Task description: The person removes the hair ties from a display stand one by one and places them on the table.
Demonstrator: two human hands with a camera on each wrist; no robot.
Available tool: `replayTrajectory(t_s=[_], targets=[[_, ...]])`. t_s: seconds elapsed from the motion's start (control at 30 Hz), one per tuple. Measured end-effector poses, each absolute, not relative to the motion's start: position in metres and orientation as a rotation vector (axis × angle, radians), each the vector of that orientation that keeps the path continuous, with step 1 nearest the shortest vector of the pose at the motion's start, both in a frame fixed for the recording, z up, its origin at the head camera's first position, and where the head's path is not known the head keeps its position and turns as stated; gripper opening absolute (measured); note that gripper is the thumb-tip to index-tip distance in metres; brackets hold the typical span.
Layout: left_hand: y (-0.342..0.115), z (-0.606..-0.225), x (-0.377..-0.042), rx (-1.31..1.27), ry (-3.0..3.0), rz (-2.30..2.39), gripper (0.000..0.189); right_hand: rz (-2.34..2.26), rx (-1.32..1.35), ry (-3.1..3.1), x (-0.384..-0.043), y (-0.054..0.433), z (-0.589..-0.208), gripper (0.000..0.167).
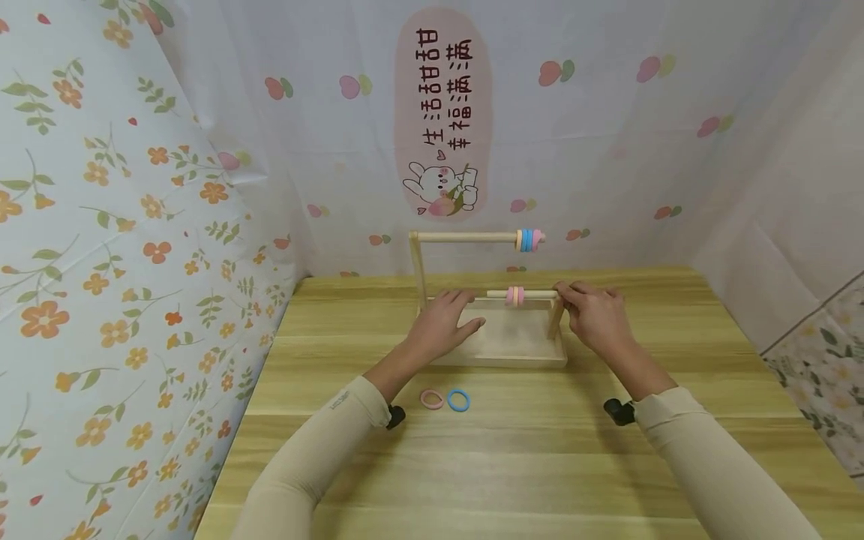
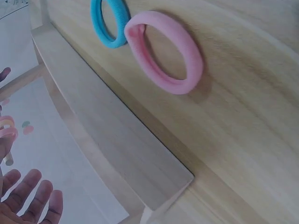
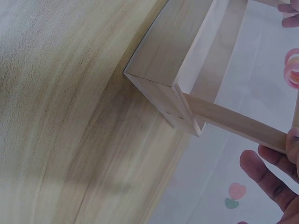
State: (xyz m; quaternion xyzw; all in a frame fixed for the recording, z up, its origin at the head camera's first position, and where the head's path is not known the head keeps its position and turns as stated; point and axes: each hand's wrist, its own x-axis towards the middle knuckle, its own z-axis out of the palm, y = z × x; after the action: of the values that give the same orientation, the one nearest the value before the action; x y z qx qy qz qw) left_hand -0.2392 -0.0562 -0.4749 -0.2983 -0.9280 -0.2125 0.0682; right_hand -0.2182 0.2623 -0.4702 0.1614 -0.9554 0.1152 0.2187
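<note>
Here, pink and orange hair ties [image 1: 516, 296] circle the lower rod [image 1: 538, 295] above the tray [image 1: 501, 363]. The left hand [image 1: 442, 322], cropped in its wrist view, spreads near the rod's free end; the right hand [image 1: 597, 315] grips the post [image 1: 555, 321], hiding the joint.

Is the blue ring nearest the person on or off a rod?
Off. The blue ring lies on the table beside a pink ring, in front of the stand.

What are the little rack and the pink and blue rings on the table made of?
The rack looks like smooth, bare wood: it's pale and matte with faint grain lines. The pink ring and blue ring look like knitted, stretchy fabric, because fine ribs show and nothing shines; soft rubber is possible.
</note>
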Motion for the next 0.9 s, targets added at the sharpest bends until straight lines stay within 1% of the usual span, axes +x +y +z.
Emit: replayTrajectory(t_s=[0.4, 0.63, 0.9], targets=[[-0.044, -0.468, -0.245, -0.922, -2.777, -0.598, 0.061, 0.333, 0.45, -2.609, -0.22, 0.262, -0.473, 0.021], [-0.034, -0.466, -0.247, -0.928, -2.783, -0.607, 0.059, 0.331, 0.412, -2.655, -0.217, 0.262, -0.47, 0.025], [-0.025, -0.463, -0.25, -0.968, -2.769, -0.601, 0.061, 0.351, 0.409, -2.651, -0.217, 0.26, -0.469, 0.023]])
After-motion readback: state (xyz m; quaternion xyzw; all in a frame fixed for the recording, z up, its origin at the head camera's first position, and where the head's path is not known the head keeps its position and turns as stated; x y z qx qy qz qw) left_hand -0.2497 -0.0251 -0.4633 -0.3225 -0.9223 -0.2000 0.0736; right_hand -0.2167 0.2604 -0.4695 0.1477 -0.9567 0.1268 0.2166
